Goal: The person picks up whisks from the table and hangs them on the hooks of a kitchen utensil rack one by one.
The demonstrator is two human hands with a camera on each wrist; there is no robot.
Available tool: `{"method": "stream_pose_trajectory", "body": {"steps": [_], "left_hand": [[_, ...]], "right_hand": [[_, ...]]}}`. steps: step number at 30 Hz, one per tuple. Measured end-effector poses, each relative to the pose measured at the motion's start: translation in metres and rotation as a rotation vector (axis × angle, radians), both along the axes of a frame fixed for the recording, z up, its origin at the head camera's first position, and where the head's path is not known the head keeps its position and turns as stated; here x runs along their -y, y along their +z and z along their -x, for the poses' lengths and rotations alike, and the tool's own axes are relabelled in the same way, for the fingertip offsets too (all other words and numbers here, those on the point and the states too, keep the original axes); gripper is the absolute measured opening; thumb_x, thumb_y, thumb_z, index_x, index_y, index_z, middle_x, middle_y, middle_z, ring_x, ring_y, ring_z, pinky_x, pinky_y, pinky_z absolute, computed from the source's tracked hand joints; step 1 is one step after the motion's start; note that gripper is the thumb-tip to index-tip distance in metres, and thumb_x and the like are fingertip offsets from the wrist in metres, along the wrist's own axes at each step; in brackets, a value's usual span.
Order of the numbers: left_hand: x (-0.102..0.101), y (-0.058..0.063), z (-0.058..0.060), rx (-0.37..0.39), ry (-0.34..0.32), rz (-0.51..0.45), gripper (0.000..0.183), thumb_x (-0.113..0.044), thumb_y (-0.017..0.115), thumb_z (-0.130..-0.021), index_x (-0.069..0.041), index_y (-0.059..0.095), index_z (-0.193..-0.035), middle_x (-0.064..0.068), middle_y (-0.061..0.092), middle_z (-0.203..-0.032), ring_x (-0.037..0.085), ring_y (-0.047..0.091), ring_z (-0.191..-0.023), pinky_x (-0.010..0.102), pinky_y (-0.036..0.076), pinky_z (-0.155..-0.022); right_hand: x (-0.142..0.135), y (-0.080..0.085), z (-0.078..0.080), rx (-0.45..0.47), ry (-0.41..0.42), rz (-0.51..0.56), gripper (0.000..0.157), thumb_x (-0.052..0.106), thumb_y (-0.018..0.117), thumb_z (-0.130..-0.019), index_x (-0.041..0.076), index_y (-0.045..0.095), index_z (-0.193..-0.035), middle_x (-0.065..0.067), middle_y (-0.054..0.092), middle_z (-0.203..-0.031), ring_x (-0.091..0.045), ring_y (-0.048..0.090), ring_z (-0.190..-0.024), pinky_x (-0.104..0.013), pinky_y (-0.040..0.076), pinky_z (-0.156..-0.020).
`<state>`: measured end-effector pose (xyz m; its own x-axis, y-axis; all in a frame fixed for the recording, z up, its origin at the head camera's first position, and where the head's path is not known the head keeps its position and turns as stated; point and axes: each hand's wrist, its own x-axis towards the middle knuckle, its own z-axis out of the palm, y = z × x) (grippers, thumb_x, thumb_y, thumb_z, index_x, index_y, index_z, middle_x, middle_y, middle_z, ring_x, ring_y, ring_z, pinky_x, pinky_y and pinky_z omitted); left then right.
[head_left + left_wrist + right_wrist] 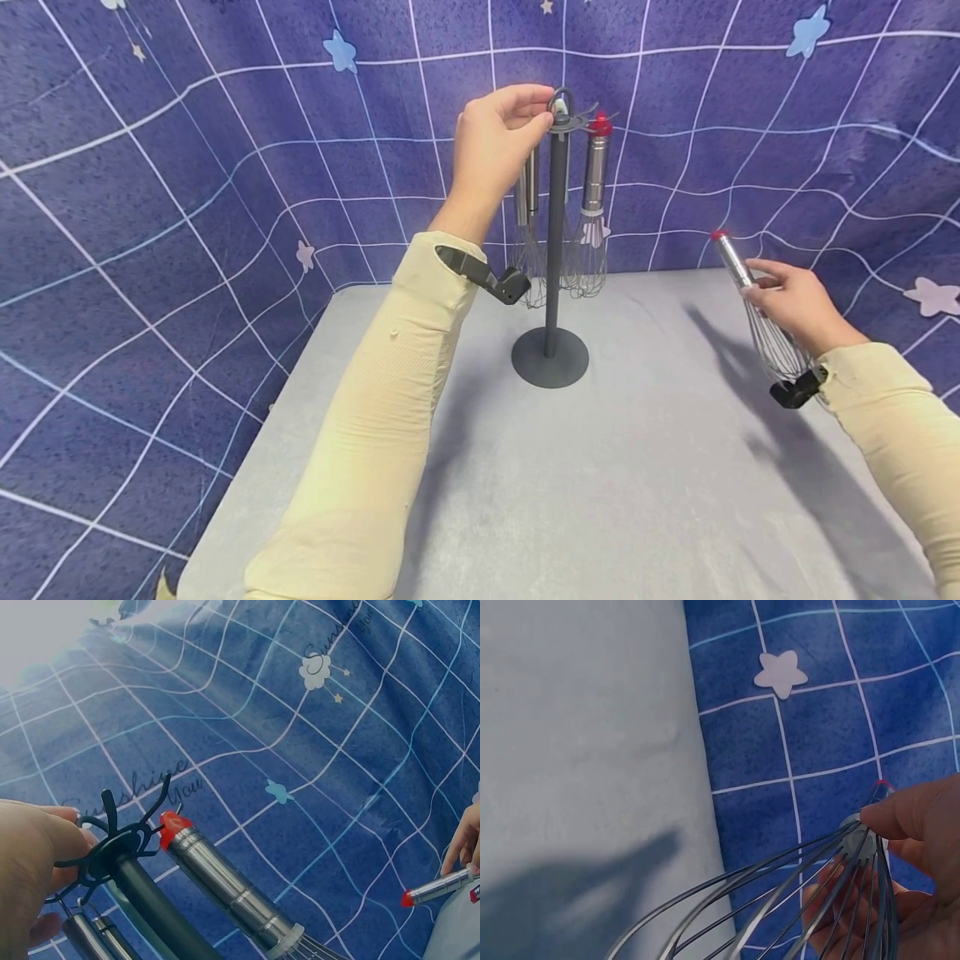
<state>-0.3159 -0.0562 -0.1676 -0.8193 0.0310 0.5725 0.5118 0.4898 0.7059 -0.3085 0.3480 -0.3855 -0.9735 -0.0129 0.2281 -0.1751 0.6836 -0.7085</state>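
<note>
A dark grey utensil stand (555, 250) rises from a round base, with a ring of hooks at its top. My left hand (491, 142) pinches that top between thumb and fingers. From the hooks hangs a red-tipped steel whisk (595, 175) on the right side. Steel-handled utensils (94, 934) hang on the left side, at least one with wire loops below, partly hidden by my wrist. Off to the right, my right hand (802, 304) holds another red-tipped whisk (733, 260) near the bottom of its handle. Its wires (780, 904) point down toward my wrist.
The grey table (600, 483) lies beneath the stand and both arms. Behind it and along the sides hangs a blue cloth (315, 158) with white grid lines and stars. A black wrist camera (513, 285) sits close beside the hanging wires.
</note>
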Motion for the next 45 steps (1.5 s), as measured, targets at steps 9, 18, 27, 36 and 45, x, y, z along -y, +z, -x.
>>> {"method": "stream_pose_trajectory", "body": {"steps": [9, 18, 27, 36, 45], "left_hand": [[0.0, 0.0, -0.001, -0.009, 0.0, -0.004, 0.025, -0.019, 0.077, -0.092, -0.02, 0.077, -0.116, -0.007, 0.077, -0.108, 0.001, 0.071, -0.097, 0.014, 0.047, -0.089], [0.0, 0.0, 0.0, -0.009, -0.009, -0.016, 0.024, -0.018, 0.077, -0.091, -0.018, 0.077, -0.116, -0.005, 0.077, -0.108, 0.002, 0.072, -0.097, 0.013, 0.048, -0.088], [0.0, 0.0, 0.0, -0.011, -0.008, -0.016, 0.024, -0.017, 0.077, -0.091, -0.017, 0.077, -0.116, -0.005, 0.077, -0.108, 0.003, 0.072, -0.098, 0.013, 0.048, -0.089], [0.0, 0.001, -0.002, -0.005, -0.007, -0.006, 0.025, -0.019, 0.077, -0.092, -0.019, 0.077, -0.117, -0.006, 0.077, -0.109, 0.001, 0.071, -0.098, 0.013, 0.047, -0.091], [0.001, 0.001, -0.003, 0.004, -0.004, 0.012, 0.026, -0.02, 0.076, -0.092, -0.02, 0.076, -0.118, -0.008, 0.076, -0.111, 0.002, 0.071, -0.1, 0.014, 0.046, -0.093]], "right_hand": [[0.006, 0.008, -0.006, -0.006, 0.007, -0.015, 0.056, 0.014, 0.06, -0.099, -0.001, 0.043, -0.15, -0.04, 0.058, -0.124, 0.001, 0.06, -0.071, -0.024, 0.054, -0.06], [0.011, 0.013, -0.01, -0.03, 0.028, -0.019, 0.056, 0.015, 0.062, -0.099, 0.002, 0.044, -0.151, -0.039, 0.058, -0.125, 0.007, 0.058, -0.071, -0.021, 0.053, -0.058], [0.02, 0.019, -0.015, -0.126, 0.044, -0.003, 0.053, 0.013, 0.063, -0.098, 0.003, 0.048, -0.148, -0.037, 0.06, -0.121, 0.013, 0.054, -0.072, -0.014, 0.049, -0.058], [0.03, 0.029, -0.023, -0.14, 0.046, 0.006, 0.053, 0.011, 0.064, -0.098, 0.004, 0.049, -0.148, -0.037, 0.06, -0.12, 0.016, 0.053, -0.073, -0.011, 0.048, -0.059], [0.04, 0.037, -0.031, -0.141, 0.052, 0.031, 0.053, 0.01, 0.064, -0.098, 0.007, 0.049, -0.149, -0.035, 0.06, -0.123, 0.017, 0.053, -0.074, -0.009, 0.047, -0.06]]}}
